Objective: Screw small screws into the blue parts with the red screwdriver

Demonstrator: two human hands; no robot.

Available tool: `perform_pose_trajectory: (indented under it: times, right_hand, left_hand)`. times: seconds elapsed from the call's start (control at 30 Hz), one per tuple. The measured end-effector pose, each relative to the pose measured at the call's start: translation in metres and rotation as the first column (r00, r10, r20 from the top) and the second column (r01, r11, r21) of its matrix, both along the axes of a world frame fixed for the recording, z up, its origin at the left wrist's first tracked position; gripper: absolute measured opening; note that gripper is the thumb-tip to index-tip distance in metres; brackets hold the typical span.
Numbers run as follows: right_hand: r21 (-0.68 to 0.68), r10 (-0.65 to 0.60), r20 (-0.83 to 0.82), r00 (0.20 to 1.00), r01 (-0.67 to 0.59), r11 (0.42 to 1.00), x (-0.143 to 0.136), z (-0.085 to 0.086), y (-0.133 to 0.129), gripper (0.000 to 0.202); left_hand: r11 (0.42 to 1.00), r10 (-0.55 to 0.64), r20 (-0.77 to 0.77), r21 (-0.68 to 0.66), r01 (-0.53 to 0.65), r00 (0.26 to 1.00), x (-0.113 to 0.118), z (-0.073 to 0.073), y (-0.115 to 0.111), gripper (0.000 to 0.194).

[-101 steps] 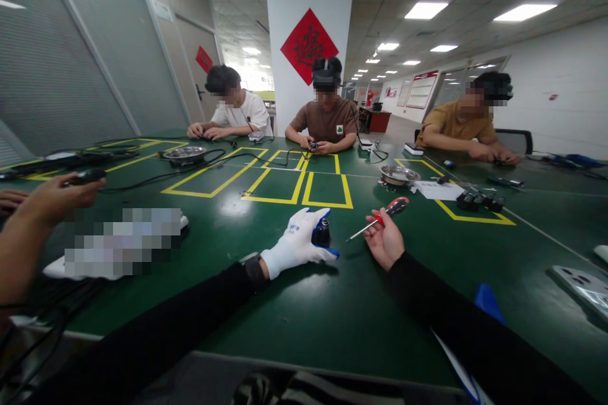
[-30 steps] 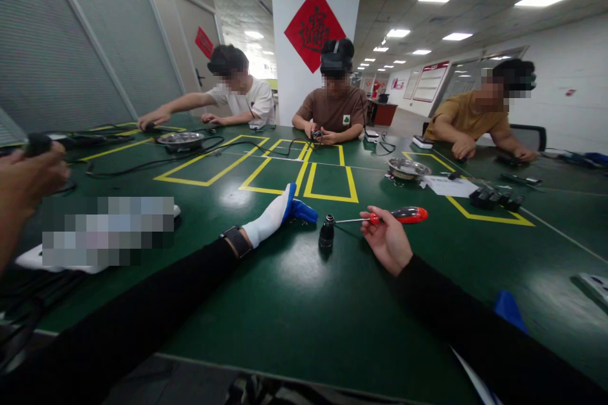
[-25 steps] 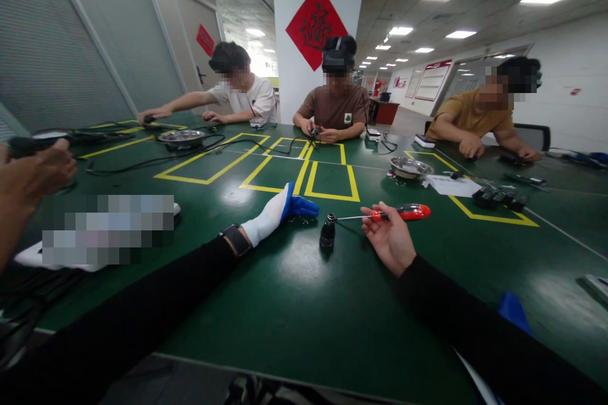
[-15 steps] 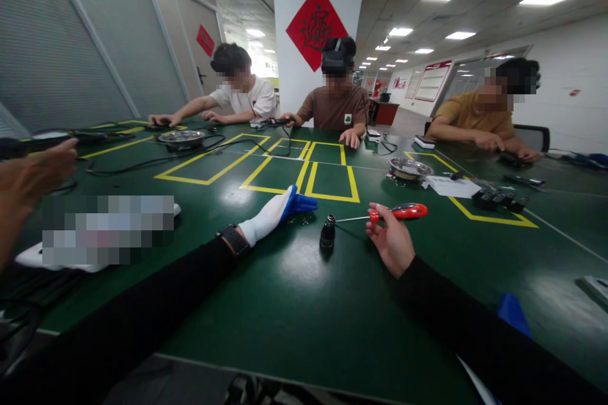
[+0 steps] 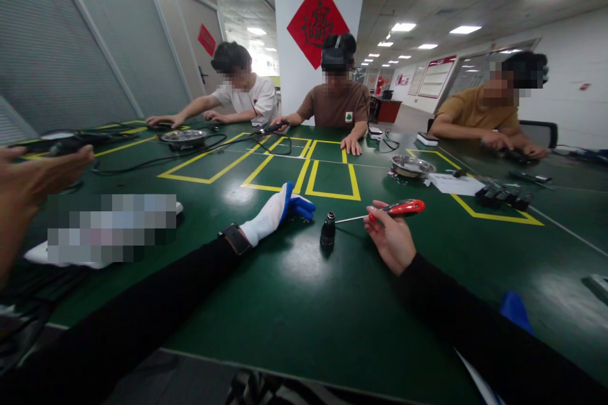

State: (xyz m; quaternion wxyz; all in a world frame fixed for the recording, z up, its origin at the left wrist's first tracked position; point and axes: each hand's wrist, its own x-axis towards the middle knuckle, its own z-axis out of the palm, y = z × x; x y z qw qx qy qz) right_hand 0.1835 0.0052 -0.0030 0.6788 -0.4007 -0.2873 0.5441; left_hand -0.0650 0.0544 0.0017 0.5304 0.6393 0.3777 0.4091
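My left hand (image 5: 280, 212) wears a white glove with blue fingers. Its thumb is raised apart from the other fingers, which bend down over a few tiny metal pieces on the table, possibly screws. Bare, my right hand (image 5: 390, 237) holds a screwdriver (image 5: 406, 207) by its red and black handle. The thin shaft points left, its tip by the upper part of a small black cylindrical part (image 5: 327, 232) standing upright between my hands. Whether the tip touches it, I cannot tell.
Yellow tape outlines (image 5: 332, 196) mark the green table (image 5: 294, 304). Metal bowls (image 5: 412, 166), a white paper (image 5: 456, 184) and several black blocks (image 5: 503, 196) lie farther off. A blurred white package (image 5: 109, 228) is at left. Co-workers sit opposite; another person's hand (image 5: 52, 171) enters left.
The fingers of my left hand have bent down toward the table. My right hand and the screwdriver have barely moved. The other person's hand at left reaches farther in.
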Motion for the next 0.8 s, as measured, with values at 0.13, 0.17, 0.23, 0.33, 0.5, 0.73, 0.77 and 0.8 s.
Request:
perform_pose_trajectory:
  times: [0.13,0.17,0.23,0.33,0.5,0.73,0.77,0.8]
  right_hand:
    - [0.026,0.088,-0.025,0.996,-0.087,0.996,-0.004,0.006,-0.004,0.019]
    - [0.034,0.104,-0.011,0.995,-0.103,0.994,-0.005,0.007,-0.005,0.019]
    - [0.049,0.119,0.050,0.992,-0.121,0.991,-0.007,0.009,-0.008,0.020]
    - [0.051,0.116,0.173,0.978,-0.126,0.991,-0.009,0.007,-0.011,0.024]
    - [0.055,0.135,0.237,0.962,-0.152,0.987,-0.012,0.003,-0.013,0.028]
    - [-0.005,0.203,0.143,0.969,-0.204,0.979,-0.018,0.007,-0.016,0.027]
    - [-0.007,0.213,0.140,0.967,-0.214,0.977,-0.018,0.008,-0.017,0.027]
    - [-0.006,0.224,0.140,0.964,-0.225,0.974,-0.018,0.008,-0.017,0.027]
  left_hand:
    - [0.985,0.137,-0.118,0.122,-0.123,0.983,-0.002,-0.003,0.007,0.071]
    - [0.970,0.181,-0.194,0.196,-0.143,0.964,-0.004,-0.004,0.009,0.064]
    - [0.933,0.248,-0.350,0.339,-0.124,0.903,-0.006,-0.007,0.011,0.052]
    - [0.894,0.274,-0.491,0.447,-0.031,0.827,-0.008,-0.014,0.014,0.050]
    - [0.848,0.318,-0.558,0.529,0.034,0.767,-0.009,-0.024,0.021,0.050]
    - [0.874,0.308,-0.562,0.485,0.004,0.767,-0.008,-0.023,0.020,0.050]
    - [0.880,0.304,-0.560,0.475,-0.002,0.771,-0.008,-0.022,0.019,0.050]
    - [0.884,0.301,-0.557,0.467,-0.007,0.774,-0.008,-0.021,0.018,0.049]
